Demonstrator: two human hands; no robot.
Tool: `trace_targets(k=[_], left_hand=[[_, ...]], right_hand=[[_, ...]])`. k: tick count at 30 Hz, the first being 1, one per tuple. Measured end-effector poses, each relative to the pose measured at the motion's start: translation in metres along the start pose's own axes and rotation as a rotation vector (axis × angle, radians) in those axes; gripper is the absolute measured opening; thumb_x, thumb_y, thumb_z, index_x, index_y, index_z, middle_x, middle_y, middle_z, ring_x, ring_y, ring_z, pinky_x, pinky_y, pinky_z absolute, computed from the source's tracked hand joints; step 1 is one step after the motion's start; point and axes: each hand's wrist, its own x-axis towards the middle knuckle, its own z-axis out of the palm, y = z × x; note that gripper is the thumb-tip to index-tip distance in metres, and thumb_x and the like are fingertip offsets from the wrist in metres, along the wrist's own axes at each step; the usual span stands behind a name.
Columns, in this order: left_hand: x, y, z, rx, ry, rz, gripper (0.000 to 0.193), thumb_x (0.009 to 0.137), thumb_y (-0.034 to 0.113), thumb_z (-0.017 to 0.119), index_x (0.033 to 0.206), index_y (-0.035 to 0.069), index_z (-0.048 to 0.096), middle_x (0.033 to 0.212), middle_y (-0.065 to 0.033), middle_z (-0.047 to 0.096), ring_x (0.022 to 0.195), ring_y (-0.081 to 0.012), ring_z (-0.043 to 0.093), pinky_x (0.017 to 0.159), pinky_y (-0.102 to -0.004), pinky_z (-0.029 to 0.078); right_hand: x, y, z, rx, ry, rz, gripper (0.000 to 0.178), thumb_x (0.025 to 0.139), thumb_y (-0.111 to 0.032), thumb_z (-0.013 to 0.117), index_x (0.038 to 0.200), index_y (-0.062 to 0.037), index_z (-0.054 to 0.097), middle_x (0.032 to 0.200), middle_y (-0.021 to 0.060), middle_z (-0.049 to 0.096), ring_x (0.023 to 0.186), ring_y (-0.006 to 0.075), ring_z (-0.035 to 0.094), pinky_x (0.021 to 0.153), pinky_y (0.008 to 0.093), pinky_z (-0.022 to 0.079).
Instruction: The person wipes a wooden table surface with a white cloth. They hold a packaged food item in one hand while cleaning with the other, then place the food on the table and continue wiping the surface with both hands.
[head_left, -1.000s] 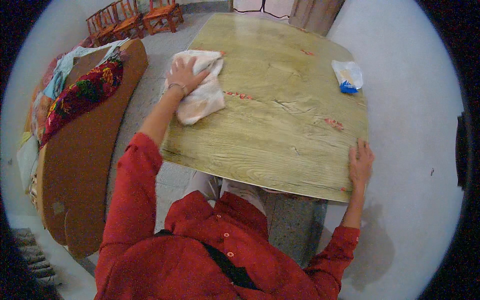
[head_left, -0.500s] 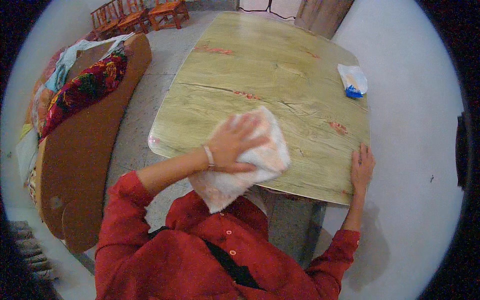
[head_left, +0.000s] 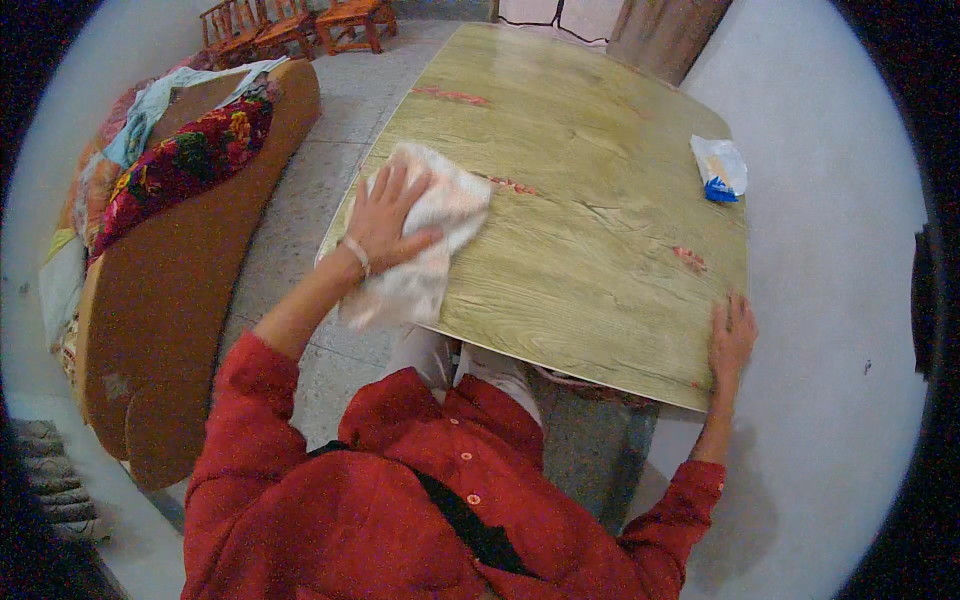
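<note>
My left hand (head_left: 385,225) lies flat with its fingers spread on a white and pale-pink cloth (head_left: 455,205). Under it the cloth is spread over the near-left corner of a wood-grain table (head_left: 570,280), and its lower part hangs past the near edge. At the table's right edge rests my right hand (head_left: 735,335), its fingers extended along the tabletop near the near-right corner and nothing visible in it.
A white and blue packet (head_left: 720,168) lies by the table's right edge, close to the white wall (head_left: 830,250). On the left stands a brown sofa (head_left: 180,310) with a colourful patterned cushion (head_left: 190,160) and cloths. Small wooden chairs (head_left: 350,22) stand at the far left.
My left hand and the cloth have slid left and away from me, from the middle of the near edge to the left corner. My right hand stays at the table's right edge.
</note>
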Motion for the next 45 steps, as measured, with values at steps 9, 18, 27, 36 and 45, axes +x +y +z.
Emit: trace_targets(k=[9, 18, 27, 36, 45], left_hand=[[-0.006, -0.034, 0.011, -0.07, 0.065, -0.157, 0.065, 0.081, 0.047, 0.054, 0.134, 0.017, 0.034, 0.141, -0.0175, 0.026, 0.13, -0.0372, 0.023, 0.102, -0.0551, 0.021], [0.016, -0.032, 0.011, -0.078, 0.049, -0.124, 0.069, 0.071, 0.061, 0.058, 0.13, 0.029, 0.039, 0.142, -0.0173, 0.024, 0.131, -0.0411, 0.018, 0.098, -0.0652, 0.016], [0.0, -0.032, 0.007, -0.125, 0.102, -0.079, 0.062, 0.075, 0.05, 0.062, 0.124, 0.016, 0.045, 0.137, -0.019, 0.034, 0.126, -0.0406, 0.029, 0.099, -0.0572, 0.025], [0.053, -0.041, -0.077, -0.426, 0.305, -0.289, 0.049, 0.08, 0.037, 0.062, 0.116, 0.007, 0.048, 0.09, -0.0228, 0.062, 0.086, -0.0406, 0.058, 0.073, -0.0444, 0.047], [0.024, -0.037, -0.001, -0.245, 0.078, 0.004, 0.057, 0.083, 0.04, 0.056, 0.124, 0.004, 0.04, 0.129, -0.0234, 0.04, 0.12, -0.0366, 0.038, 0.097, -0.0485, 0.03]], right_hand=[[-0.001, 0.016, 0.008, -0.057, 0.039, -0.074, 0.048, 0.088, -0.033, 0.048, 0.131, -0.0115, 0.042, 0.136, 0.0179, 0.035, 0.124, 0.0351, 0.032, 0.104, 0.0445, 0.024], [0.0, 0.0, -0.001, -0.068, 0.012, -0.014, 0.05, 0.087, -0.035, 0.049, 0.132, -0.0154, 0.04, 0.136, 0.0162, 0.035, 0.124, 0.0337, 0.033, 0.102, 0.044, 0.028], [-0.001, 0.004, 0.003, -0.03, 0.049, -0.074, 0.048, 0.087, -0.035, 0.048, 0.131, -0.0147, 0.042, 0.135, 0.0177, 0.037, 0.121, 0.0352, 0.035, 0.102, 0.0442, 0.028], [0.0, 0.0, 0.002, -0.017, 0.054, -0.038, 0.049, 0.087, -0.038, 0.048, 0.13, -0.0154, 0.043, 0.134, 0.0165, 0.038, 0.122, 0.0347, 0.034, 0.101, 0.0448, 0.029], [0.0, -0.006, 0.001, -0.033, 0.026, -0.023, 0.05, 0.087, -0.041, 0.047, 0.13, -0.0165, 0.044, 0.135, 0.0145, 0.037, 0.123, 0.0324, 0.034, 0.101, 0.0453, 0.03]])
